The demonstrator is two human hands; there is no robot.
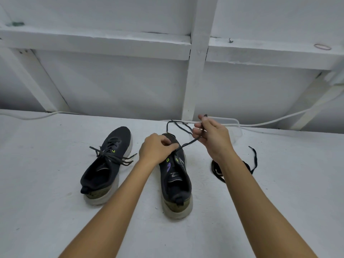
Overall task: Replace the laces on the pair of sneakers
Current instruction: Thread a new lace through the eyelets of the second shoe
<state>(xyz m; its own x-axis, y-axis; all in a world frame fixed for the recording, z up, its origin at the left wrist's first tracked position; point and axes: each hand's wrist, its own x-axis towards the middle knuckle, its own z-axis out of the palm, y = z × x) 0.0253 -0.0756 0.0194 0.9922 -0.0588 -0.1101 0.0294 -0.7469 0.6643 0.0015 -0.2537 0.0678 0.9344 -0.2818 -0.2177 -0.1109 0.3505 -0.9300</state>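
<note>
Two dark knit sneakers with pale soles sit on the white surface (55, 211): the left sneaker (106, 164) laced and tied, the right sneaker (176, 181) under both hands. Left hand (156, 148) pinches the dark flat lace (188, 143) at the forward eyelets; right hand (208, 135) grips it further along, raised. A spare black lace bundle (249, 164) lies just right of that forearm. Risks: the lace twisting in the eyelet, uneven ends, or the unanchored shoe dragging if the pull is sharp.
</note>
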